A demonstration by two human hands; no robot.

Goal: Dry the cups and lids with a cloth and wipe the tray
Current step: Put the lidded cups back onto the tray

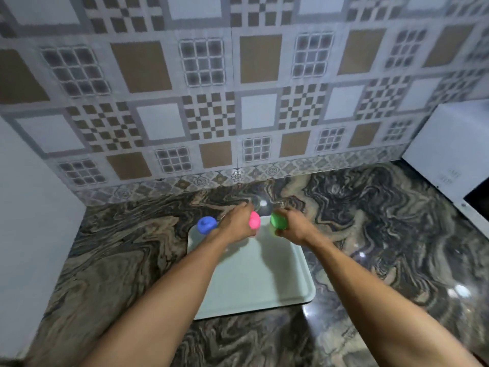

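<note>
Three cups at the far end of one tray [254, 276] on the desk [397, 234] — the blue-lidded cup [207, 225] stands leftmost; left hand [235, 224] grips the pink-lidded cup [254, 220]; right hand [294, 229] grips the green-lidded cup [278, 221].

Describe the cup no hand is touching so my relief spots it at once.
Find the pale tray on the marbled counter and look at its far left corner. A clear blue-lidded cup stands there. It alone is blue-topped and untouched: the left hand has the pink-lidded cup in its grip, the right hand the green-lidded cup.
</note>
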